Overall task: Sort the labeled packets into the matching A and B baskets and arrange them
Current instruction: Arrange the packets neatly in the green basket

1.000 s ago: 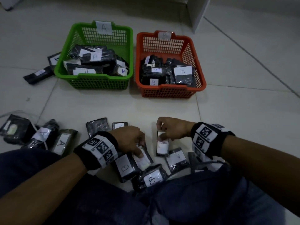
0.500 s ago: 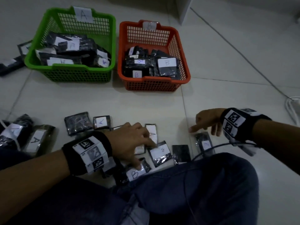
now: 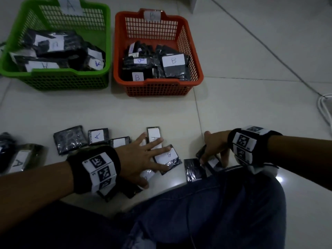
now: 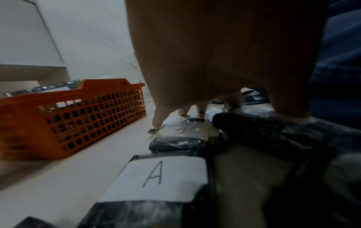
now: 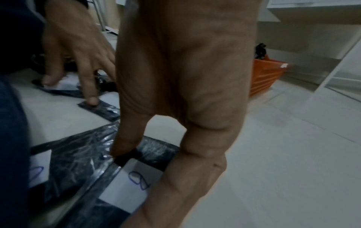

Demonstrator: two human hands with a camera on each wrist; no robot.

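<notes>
Knee in jeans nearest, loose packets scattered on the floor just past it

Right hand: fingers curled down, pinching the edge of a B packet lying right by the knee, lifting that edge off the floor. Another black packet lies flat just left of it, no label showing

Left hand: fingers spread and straight, pressing flat on the pile, gripping nothing. Fingertips rest on a second B packet and on an A packet just beyond it

Step in hand, my read: pick phase, right hand taking a B off the floor. Next move calls for a full lift and a carry forward to the orange basket, then set it flat with the others. Left hand likely needs to close on one packet only, since A and B lie touching under it

Counts, floor: at least ten loose packets in the head view, more partly hidden under the left wrist, so no exact total. Readable labels: three A, two B

Far: 2 baskets side by side, well apart from the pile. Green basket tagged A on the left, orange tagged B on the right. Both part filled, stacked loosely; contents overlap too much to count
</notes>
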